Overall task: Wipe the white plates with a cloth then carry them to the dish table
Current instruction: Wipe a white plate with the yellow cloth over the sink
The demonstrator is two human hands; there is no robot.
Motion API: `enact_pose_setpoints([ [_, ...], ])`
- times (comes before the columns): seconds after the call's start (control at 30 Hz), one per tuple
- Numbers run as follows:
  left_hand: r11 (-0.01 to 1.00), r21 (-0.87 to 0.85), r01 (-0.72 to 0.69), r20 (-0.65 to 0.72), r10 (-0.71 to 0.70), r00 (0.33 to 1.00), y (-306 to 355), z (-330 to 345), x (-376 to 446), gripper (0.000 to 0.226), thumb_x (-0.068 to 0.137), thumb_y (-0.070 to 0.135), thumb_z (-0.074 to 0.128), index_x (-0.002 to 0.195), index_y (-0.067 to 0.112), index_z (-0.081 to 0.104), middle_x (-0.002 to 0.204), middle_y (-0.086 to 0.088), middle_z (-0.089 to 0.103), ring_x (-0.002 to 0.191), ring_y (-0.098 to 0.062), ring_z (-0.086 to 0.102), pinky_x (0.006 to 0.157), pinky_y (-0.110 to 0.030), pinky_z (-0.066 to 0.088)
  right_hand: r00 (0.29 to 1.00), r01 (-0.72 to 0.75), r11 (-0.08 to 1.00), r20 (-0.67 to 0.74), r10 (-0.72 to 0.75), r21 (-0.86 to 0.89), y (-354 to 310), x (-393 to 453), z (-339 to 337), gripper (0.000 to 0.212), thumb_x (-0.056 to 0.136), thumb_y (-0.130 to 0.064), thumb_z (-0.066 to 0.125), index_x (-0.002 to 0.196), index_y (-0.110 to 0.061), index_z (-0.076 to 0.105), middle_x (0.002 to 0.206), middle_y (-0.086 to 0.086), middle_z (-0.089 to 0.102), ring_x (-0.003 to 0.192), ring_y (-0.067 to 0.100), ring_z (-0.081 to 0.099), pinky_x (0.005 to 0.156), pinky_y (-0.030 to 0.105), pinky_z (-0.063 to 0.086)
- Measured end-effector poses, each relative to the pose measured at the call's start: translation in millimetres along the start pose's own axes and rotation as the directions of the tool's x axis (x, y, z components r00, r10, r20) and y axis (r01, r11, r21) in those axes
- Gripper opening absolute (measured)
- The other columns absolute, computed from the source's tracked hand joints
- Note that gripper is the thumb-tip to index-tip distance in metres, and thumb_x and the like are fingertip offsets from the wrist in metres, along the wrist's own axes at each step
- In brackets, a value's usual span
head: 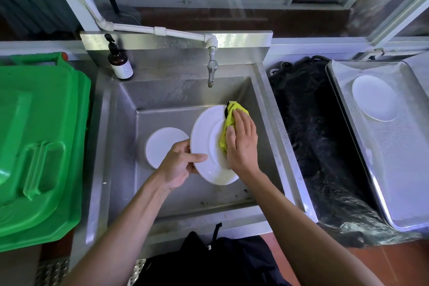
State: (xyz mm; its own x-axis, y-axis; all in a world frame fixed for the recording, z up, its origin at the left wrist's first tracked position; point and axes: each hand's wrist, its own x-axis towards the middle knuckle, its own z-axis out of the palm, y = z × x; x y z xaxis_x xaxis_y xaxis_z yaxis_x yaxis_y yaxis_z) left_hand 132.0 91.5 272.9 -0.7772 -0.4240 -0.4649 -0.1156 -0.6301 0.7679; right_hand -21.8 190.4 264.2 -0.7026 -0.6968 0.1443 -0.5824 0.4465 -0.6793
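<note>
Over the steel sink [116, 137] I hold a white plate [204, 141] tilted on edge. My left hand [178, 165] grips its left rim, thumb on the face and fingers behind. My right hand [241, 141] presses a yellow cloth [232, 118] flat against the plate's right side, fingers straight. A stack of white plates [162, 144] lies on the sink floor to the left. One more white plate [373, 97] rests in the metal tray [399, 169] at the right.
A tap [212, 72] hangs over the sink's back. A brown pump bottle [119, 62] stands at the back left corner. A green bin lid [34, 141] fills the left. A black bag [311, 127] lies between the sink and the tray.
</note>
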Motion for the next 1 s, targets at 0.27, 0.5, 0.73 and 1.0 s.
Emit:
enact_pose_setpoints([
  [0.27,0.999,-0.045,-0.002,-0.043,0.000,0.999,-9,0,5,0.045,0.073,0.005,0.071,0.118,0.003,0.067,0.120,-0.025,0.069,0.103,-0.039,0.068,0.078,-0.050,0.060,0.998,-0.046,0.996,0.039,0.050,-0.083,-7,-20,4,0.060,0.102,-0.036,0.026,0.155,-0.008,0.035,0.163,0.007,0.029,0.153,0.024,0.019,0.125,0.041,0.014],
  [0.5,0.993,-0.116,-0.037,-0.106,0.025,0.994,-9,8,8,0.046,0.073,0.004,0.069,0.120,0.002,0.067,0.116,-0.023,0.070,0.097,-0.036,0.066,0.080,-0.050,0.056,0.997,-0.014,0.998,0.069,0.018,-0.057,-13,-33,4,0.057,0.103,-0.035,0.026,0.154,-0.012,0.038,0.162,0.003,0.033,0.153,0.020,0.020,0.124,0.042,0.018],
  [0.73,0.959,-0.264,-0.099,-0.148,0.061,0.987,-15,11,14,0.035,0.090,-0.002,0.057,0.120,0.011,0.069,0.117,-0.017,0.072,0.096,-0.030,0.071,0.067,-0.037,0.059,0.998,-0.004,0.999,0.066,0.007,-0.047,-10,-59,10,0.061,0.102,-0.040,0.023,0.155,-0.013,0.036,0.164,0.001,0.028,0.154,0.019,0.015,0.123,0.047,0.018],
  [1.0,0.921,-0.371,-0.120,-0.083,0.096,0.992,-26,3,13,0.037,0.088,0.003,0.059,0.117,0.018,0.076,0.125,-0.015,0.071,0.109,-0.032,0.070,0.078,-0.041,0.060,0.983,-0.180,0.983,0.041,0.181,-0.022,-15,-57,18,0.065,0.101,-0.042,0.030,0.159,-0.016,0.018,0.169,0.001,0.005,0.156,0.021,-0.002,0.125,0.045,0.007],
])
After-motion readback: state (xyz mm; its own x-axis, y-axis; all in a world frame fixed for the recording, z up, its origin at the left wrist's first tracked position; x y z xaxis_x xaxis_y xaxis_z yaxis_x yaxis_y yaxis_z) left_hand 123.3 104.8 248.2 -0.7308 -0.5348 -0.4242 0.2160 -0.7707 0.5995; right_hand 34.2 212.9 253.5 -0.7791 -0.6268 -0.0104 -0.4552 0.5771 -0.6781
